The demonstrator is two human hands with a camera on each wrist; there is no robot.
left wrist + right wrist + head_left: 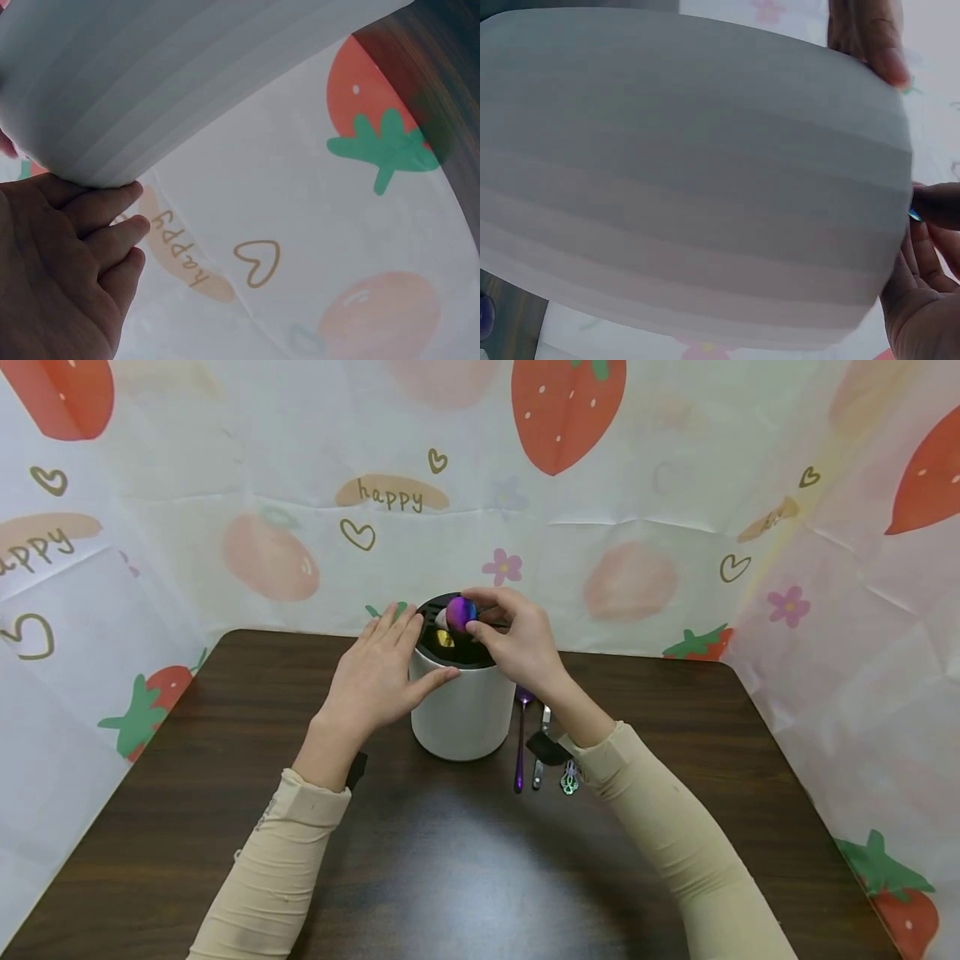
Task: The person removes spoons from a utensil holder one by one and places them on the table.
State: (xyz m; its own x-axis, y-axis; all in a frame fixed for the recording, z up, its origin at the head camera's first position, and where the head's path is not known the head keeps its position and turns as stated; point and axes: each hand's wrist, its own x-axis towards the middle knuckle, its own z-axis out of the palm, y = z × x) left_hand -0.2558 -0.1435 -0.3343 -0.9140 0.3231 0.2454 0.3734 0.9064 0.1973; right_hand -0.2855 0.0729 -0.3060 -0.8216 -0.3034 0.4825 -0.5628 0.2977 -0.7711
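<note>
A white round utensil holder [459, 718] with a black slotted top [480, 653] stands on the table. My left hand [367, 681] rests against its left rim, fingers fairly straight and thumb along the front edge. At the top, my right hand [521, 639] pinches the purple-blue bowl of a shiny spoon [461, 612] between thumb and fingers; its lower part is hidden in the holder. Beside it, a gold piece [445, 638] shows in the top. Both wrist views are mostly filled by the ribbed holder wall [150, 82], and only a sliver of the spoon [915, 215] appears in the right one.
Right of the holder, a purple spoon [520, 743], a silver utensil [538, 768] and an iridescent openwork piece [570, 778] lie on the dark wood table [420, 860], partly under my right forearm. Behind stands a strawberry-printed cloth [450, 552].
</note>
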